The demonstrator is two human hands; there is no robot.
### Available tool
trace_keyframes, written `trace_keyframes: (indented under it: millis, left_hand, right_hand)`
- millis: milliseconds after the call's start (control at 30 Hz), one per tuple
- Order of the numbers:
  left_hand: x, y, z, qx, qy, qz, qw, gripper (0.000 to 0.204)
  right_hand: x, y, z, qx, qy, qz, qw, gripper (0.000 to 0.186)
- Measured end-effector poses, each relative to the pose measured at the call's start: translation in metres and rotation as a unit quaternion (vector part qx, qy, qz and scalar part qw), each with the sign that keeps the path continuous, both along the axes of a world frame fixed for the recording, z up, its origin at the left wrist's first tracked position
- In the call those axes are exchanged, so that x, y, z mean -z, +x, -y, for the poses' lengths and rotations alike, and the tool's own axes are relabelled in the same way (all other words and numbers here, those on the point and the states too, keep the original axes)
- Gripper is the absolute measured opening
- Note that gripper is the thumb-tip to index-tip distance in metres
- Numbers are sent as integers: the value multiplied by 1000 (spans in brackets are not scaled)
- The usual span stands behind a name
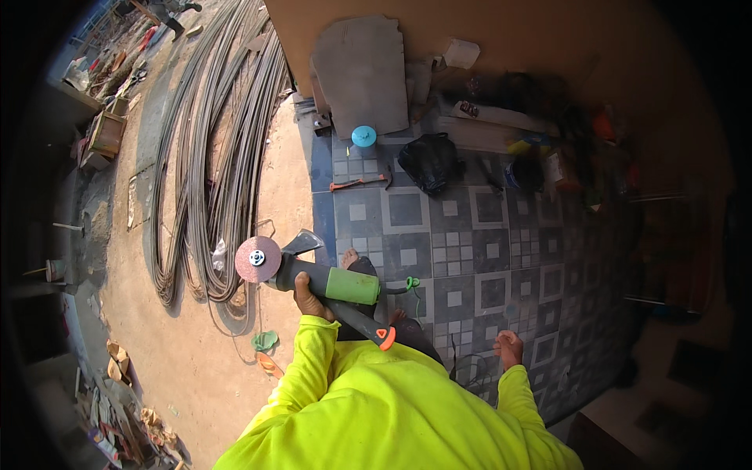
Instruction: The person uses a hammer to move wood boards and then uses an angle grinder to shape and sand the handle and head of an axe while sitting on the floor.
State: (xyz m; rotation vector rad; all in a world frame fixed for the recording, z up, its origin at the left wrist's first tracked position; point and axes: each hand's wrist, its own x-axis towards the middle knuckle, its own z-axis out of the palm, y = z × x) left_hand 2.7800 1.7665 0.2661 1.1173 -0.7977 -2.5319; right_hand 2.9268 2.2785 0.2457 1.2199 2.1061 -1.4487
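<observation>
My left hand (307, 298) is wrapped round a green and dark grey angle grinder (349, 285) and a dark hatchet (358, 321), held together across my body. The grinder's pinkish disc (249, 268) points left, with the hatchet's blade (304, 240) just behind it; the orange-tipped handle reaches toward my lower right. A green-trimmed plug or cord end (412, 283) is by the grinder's rear. My right hand (507, 345), lower right, has loosely curled fingers with nothing visible in them, over the patterned tiles (486, 243). A thin cable lies near it.
Long bundled steel rods (188, 196) lie on concrete at left, near green and orange sandals (265, 341). Against the wall are a grey board (359, 70), a blue container (363, 138), a black bag (431, 163) and an orange-handled tool (352, 182). A person's legs (172, 19) show top left.
</observation>
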Motion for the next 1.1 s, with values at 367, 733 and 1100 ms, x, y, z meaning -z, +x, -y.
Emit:
trace_keyframes:
  millis: [367, 733, 1100]
  left_hand:
    - [51, -158, 20, -87, 4, 127, 988, 55]
    - [180, -227, -43, -97, -5, 245, 965, 81]
    - [263, -280, -121, -207, 22, 336, 918, 64]
  right_hand:
    - [48, -296, 41, -311, 68, 150, 936, 34]
    - [466, -790, 112, -467, 208, -109, 853, 33]
    - [634, -1012, 141, -648, 354, -36, 673, 51]
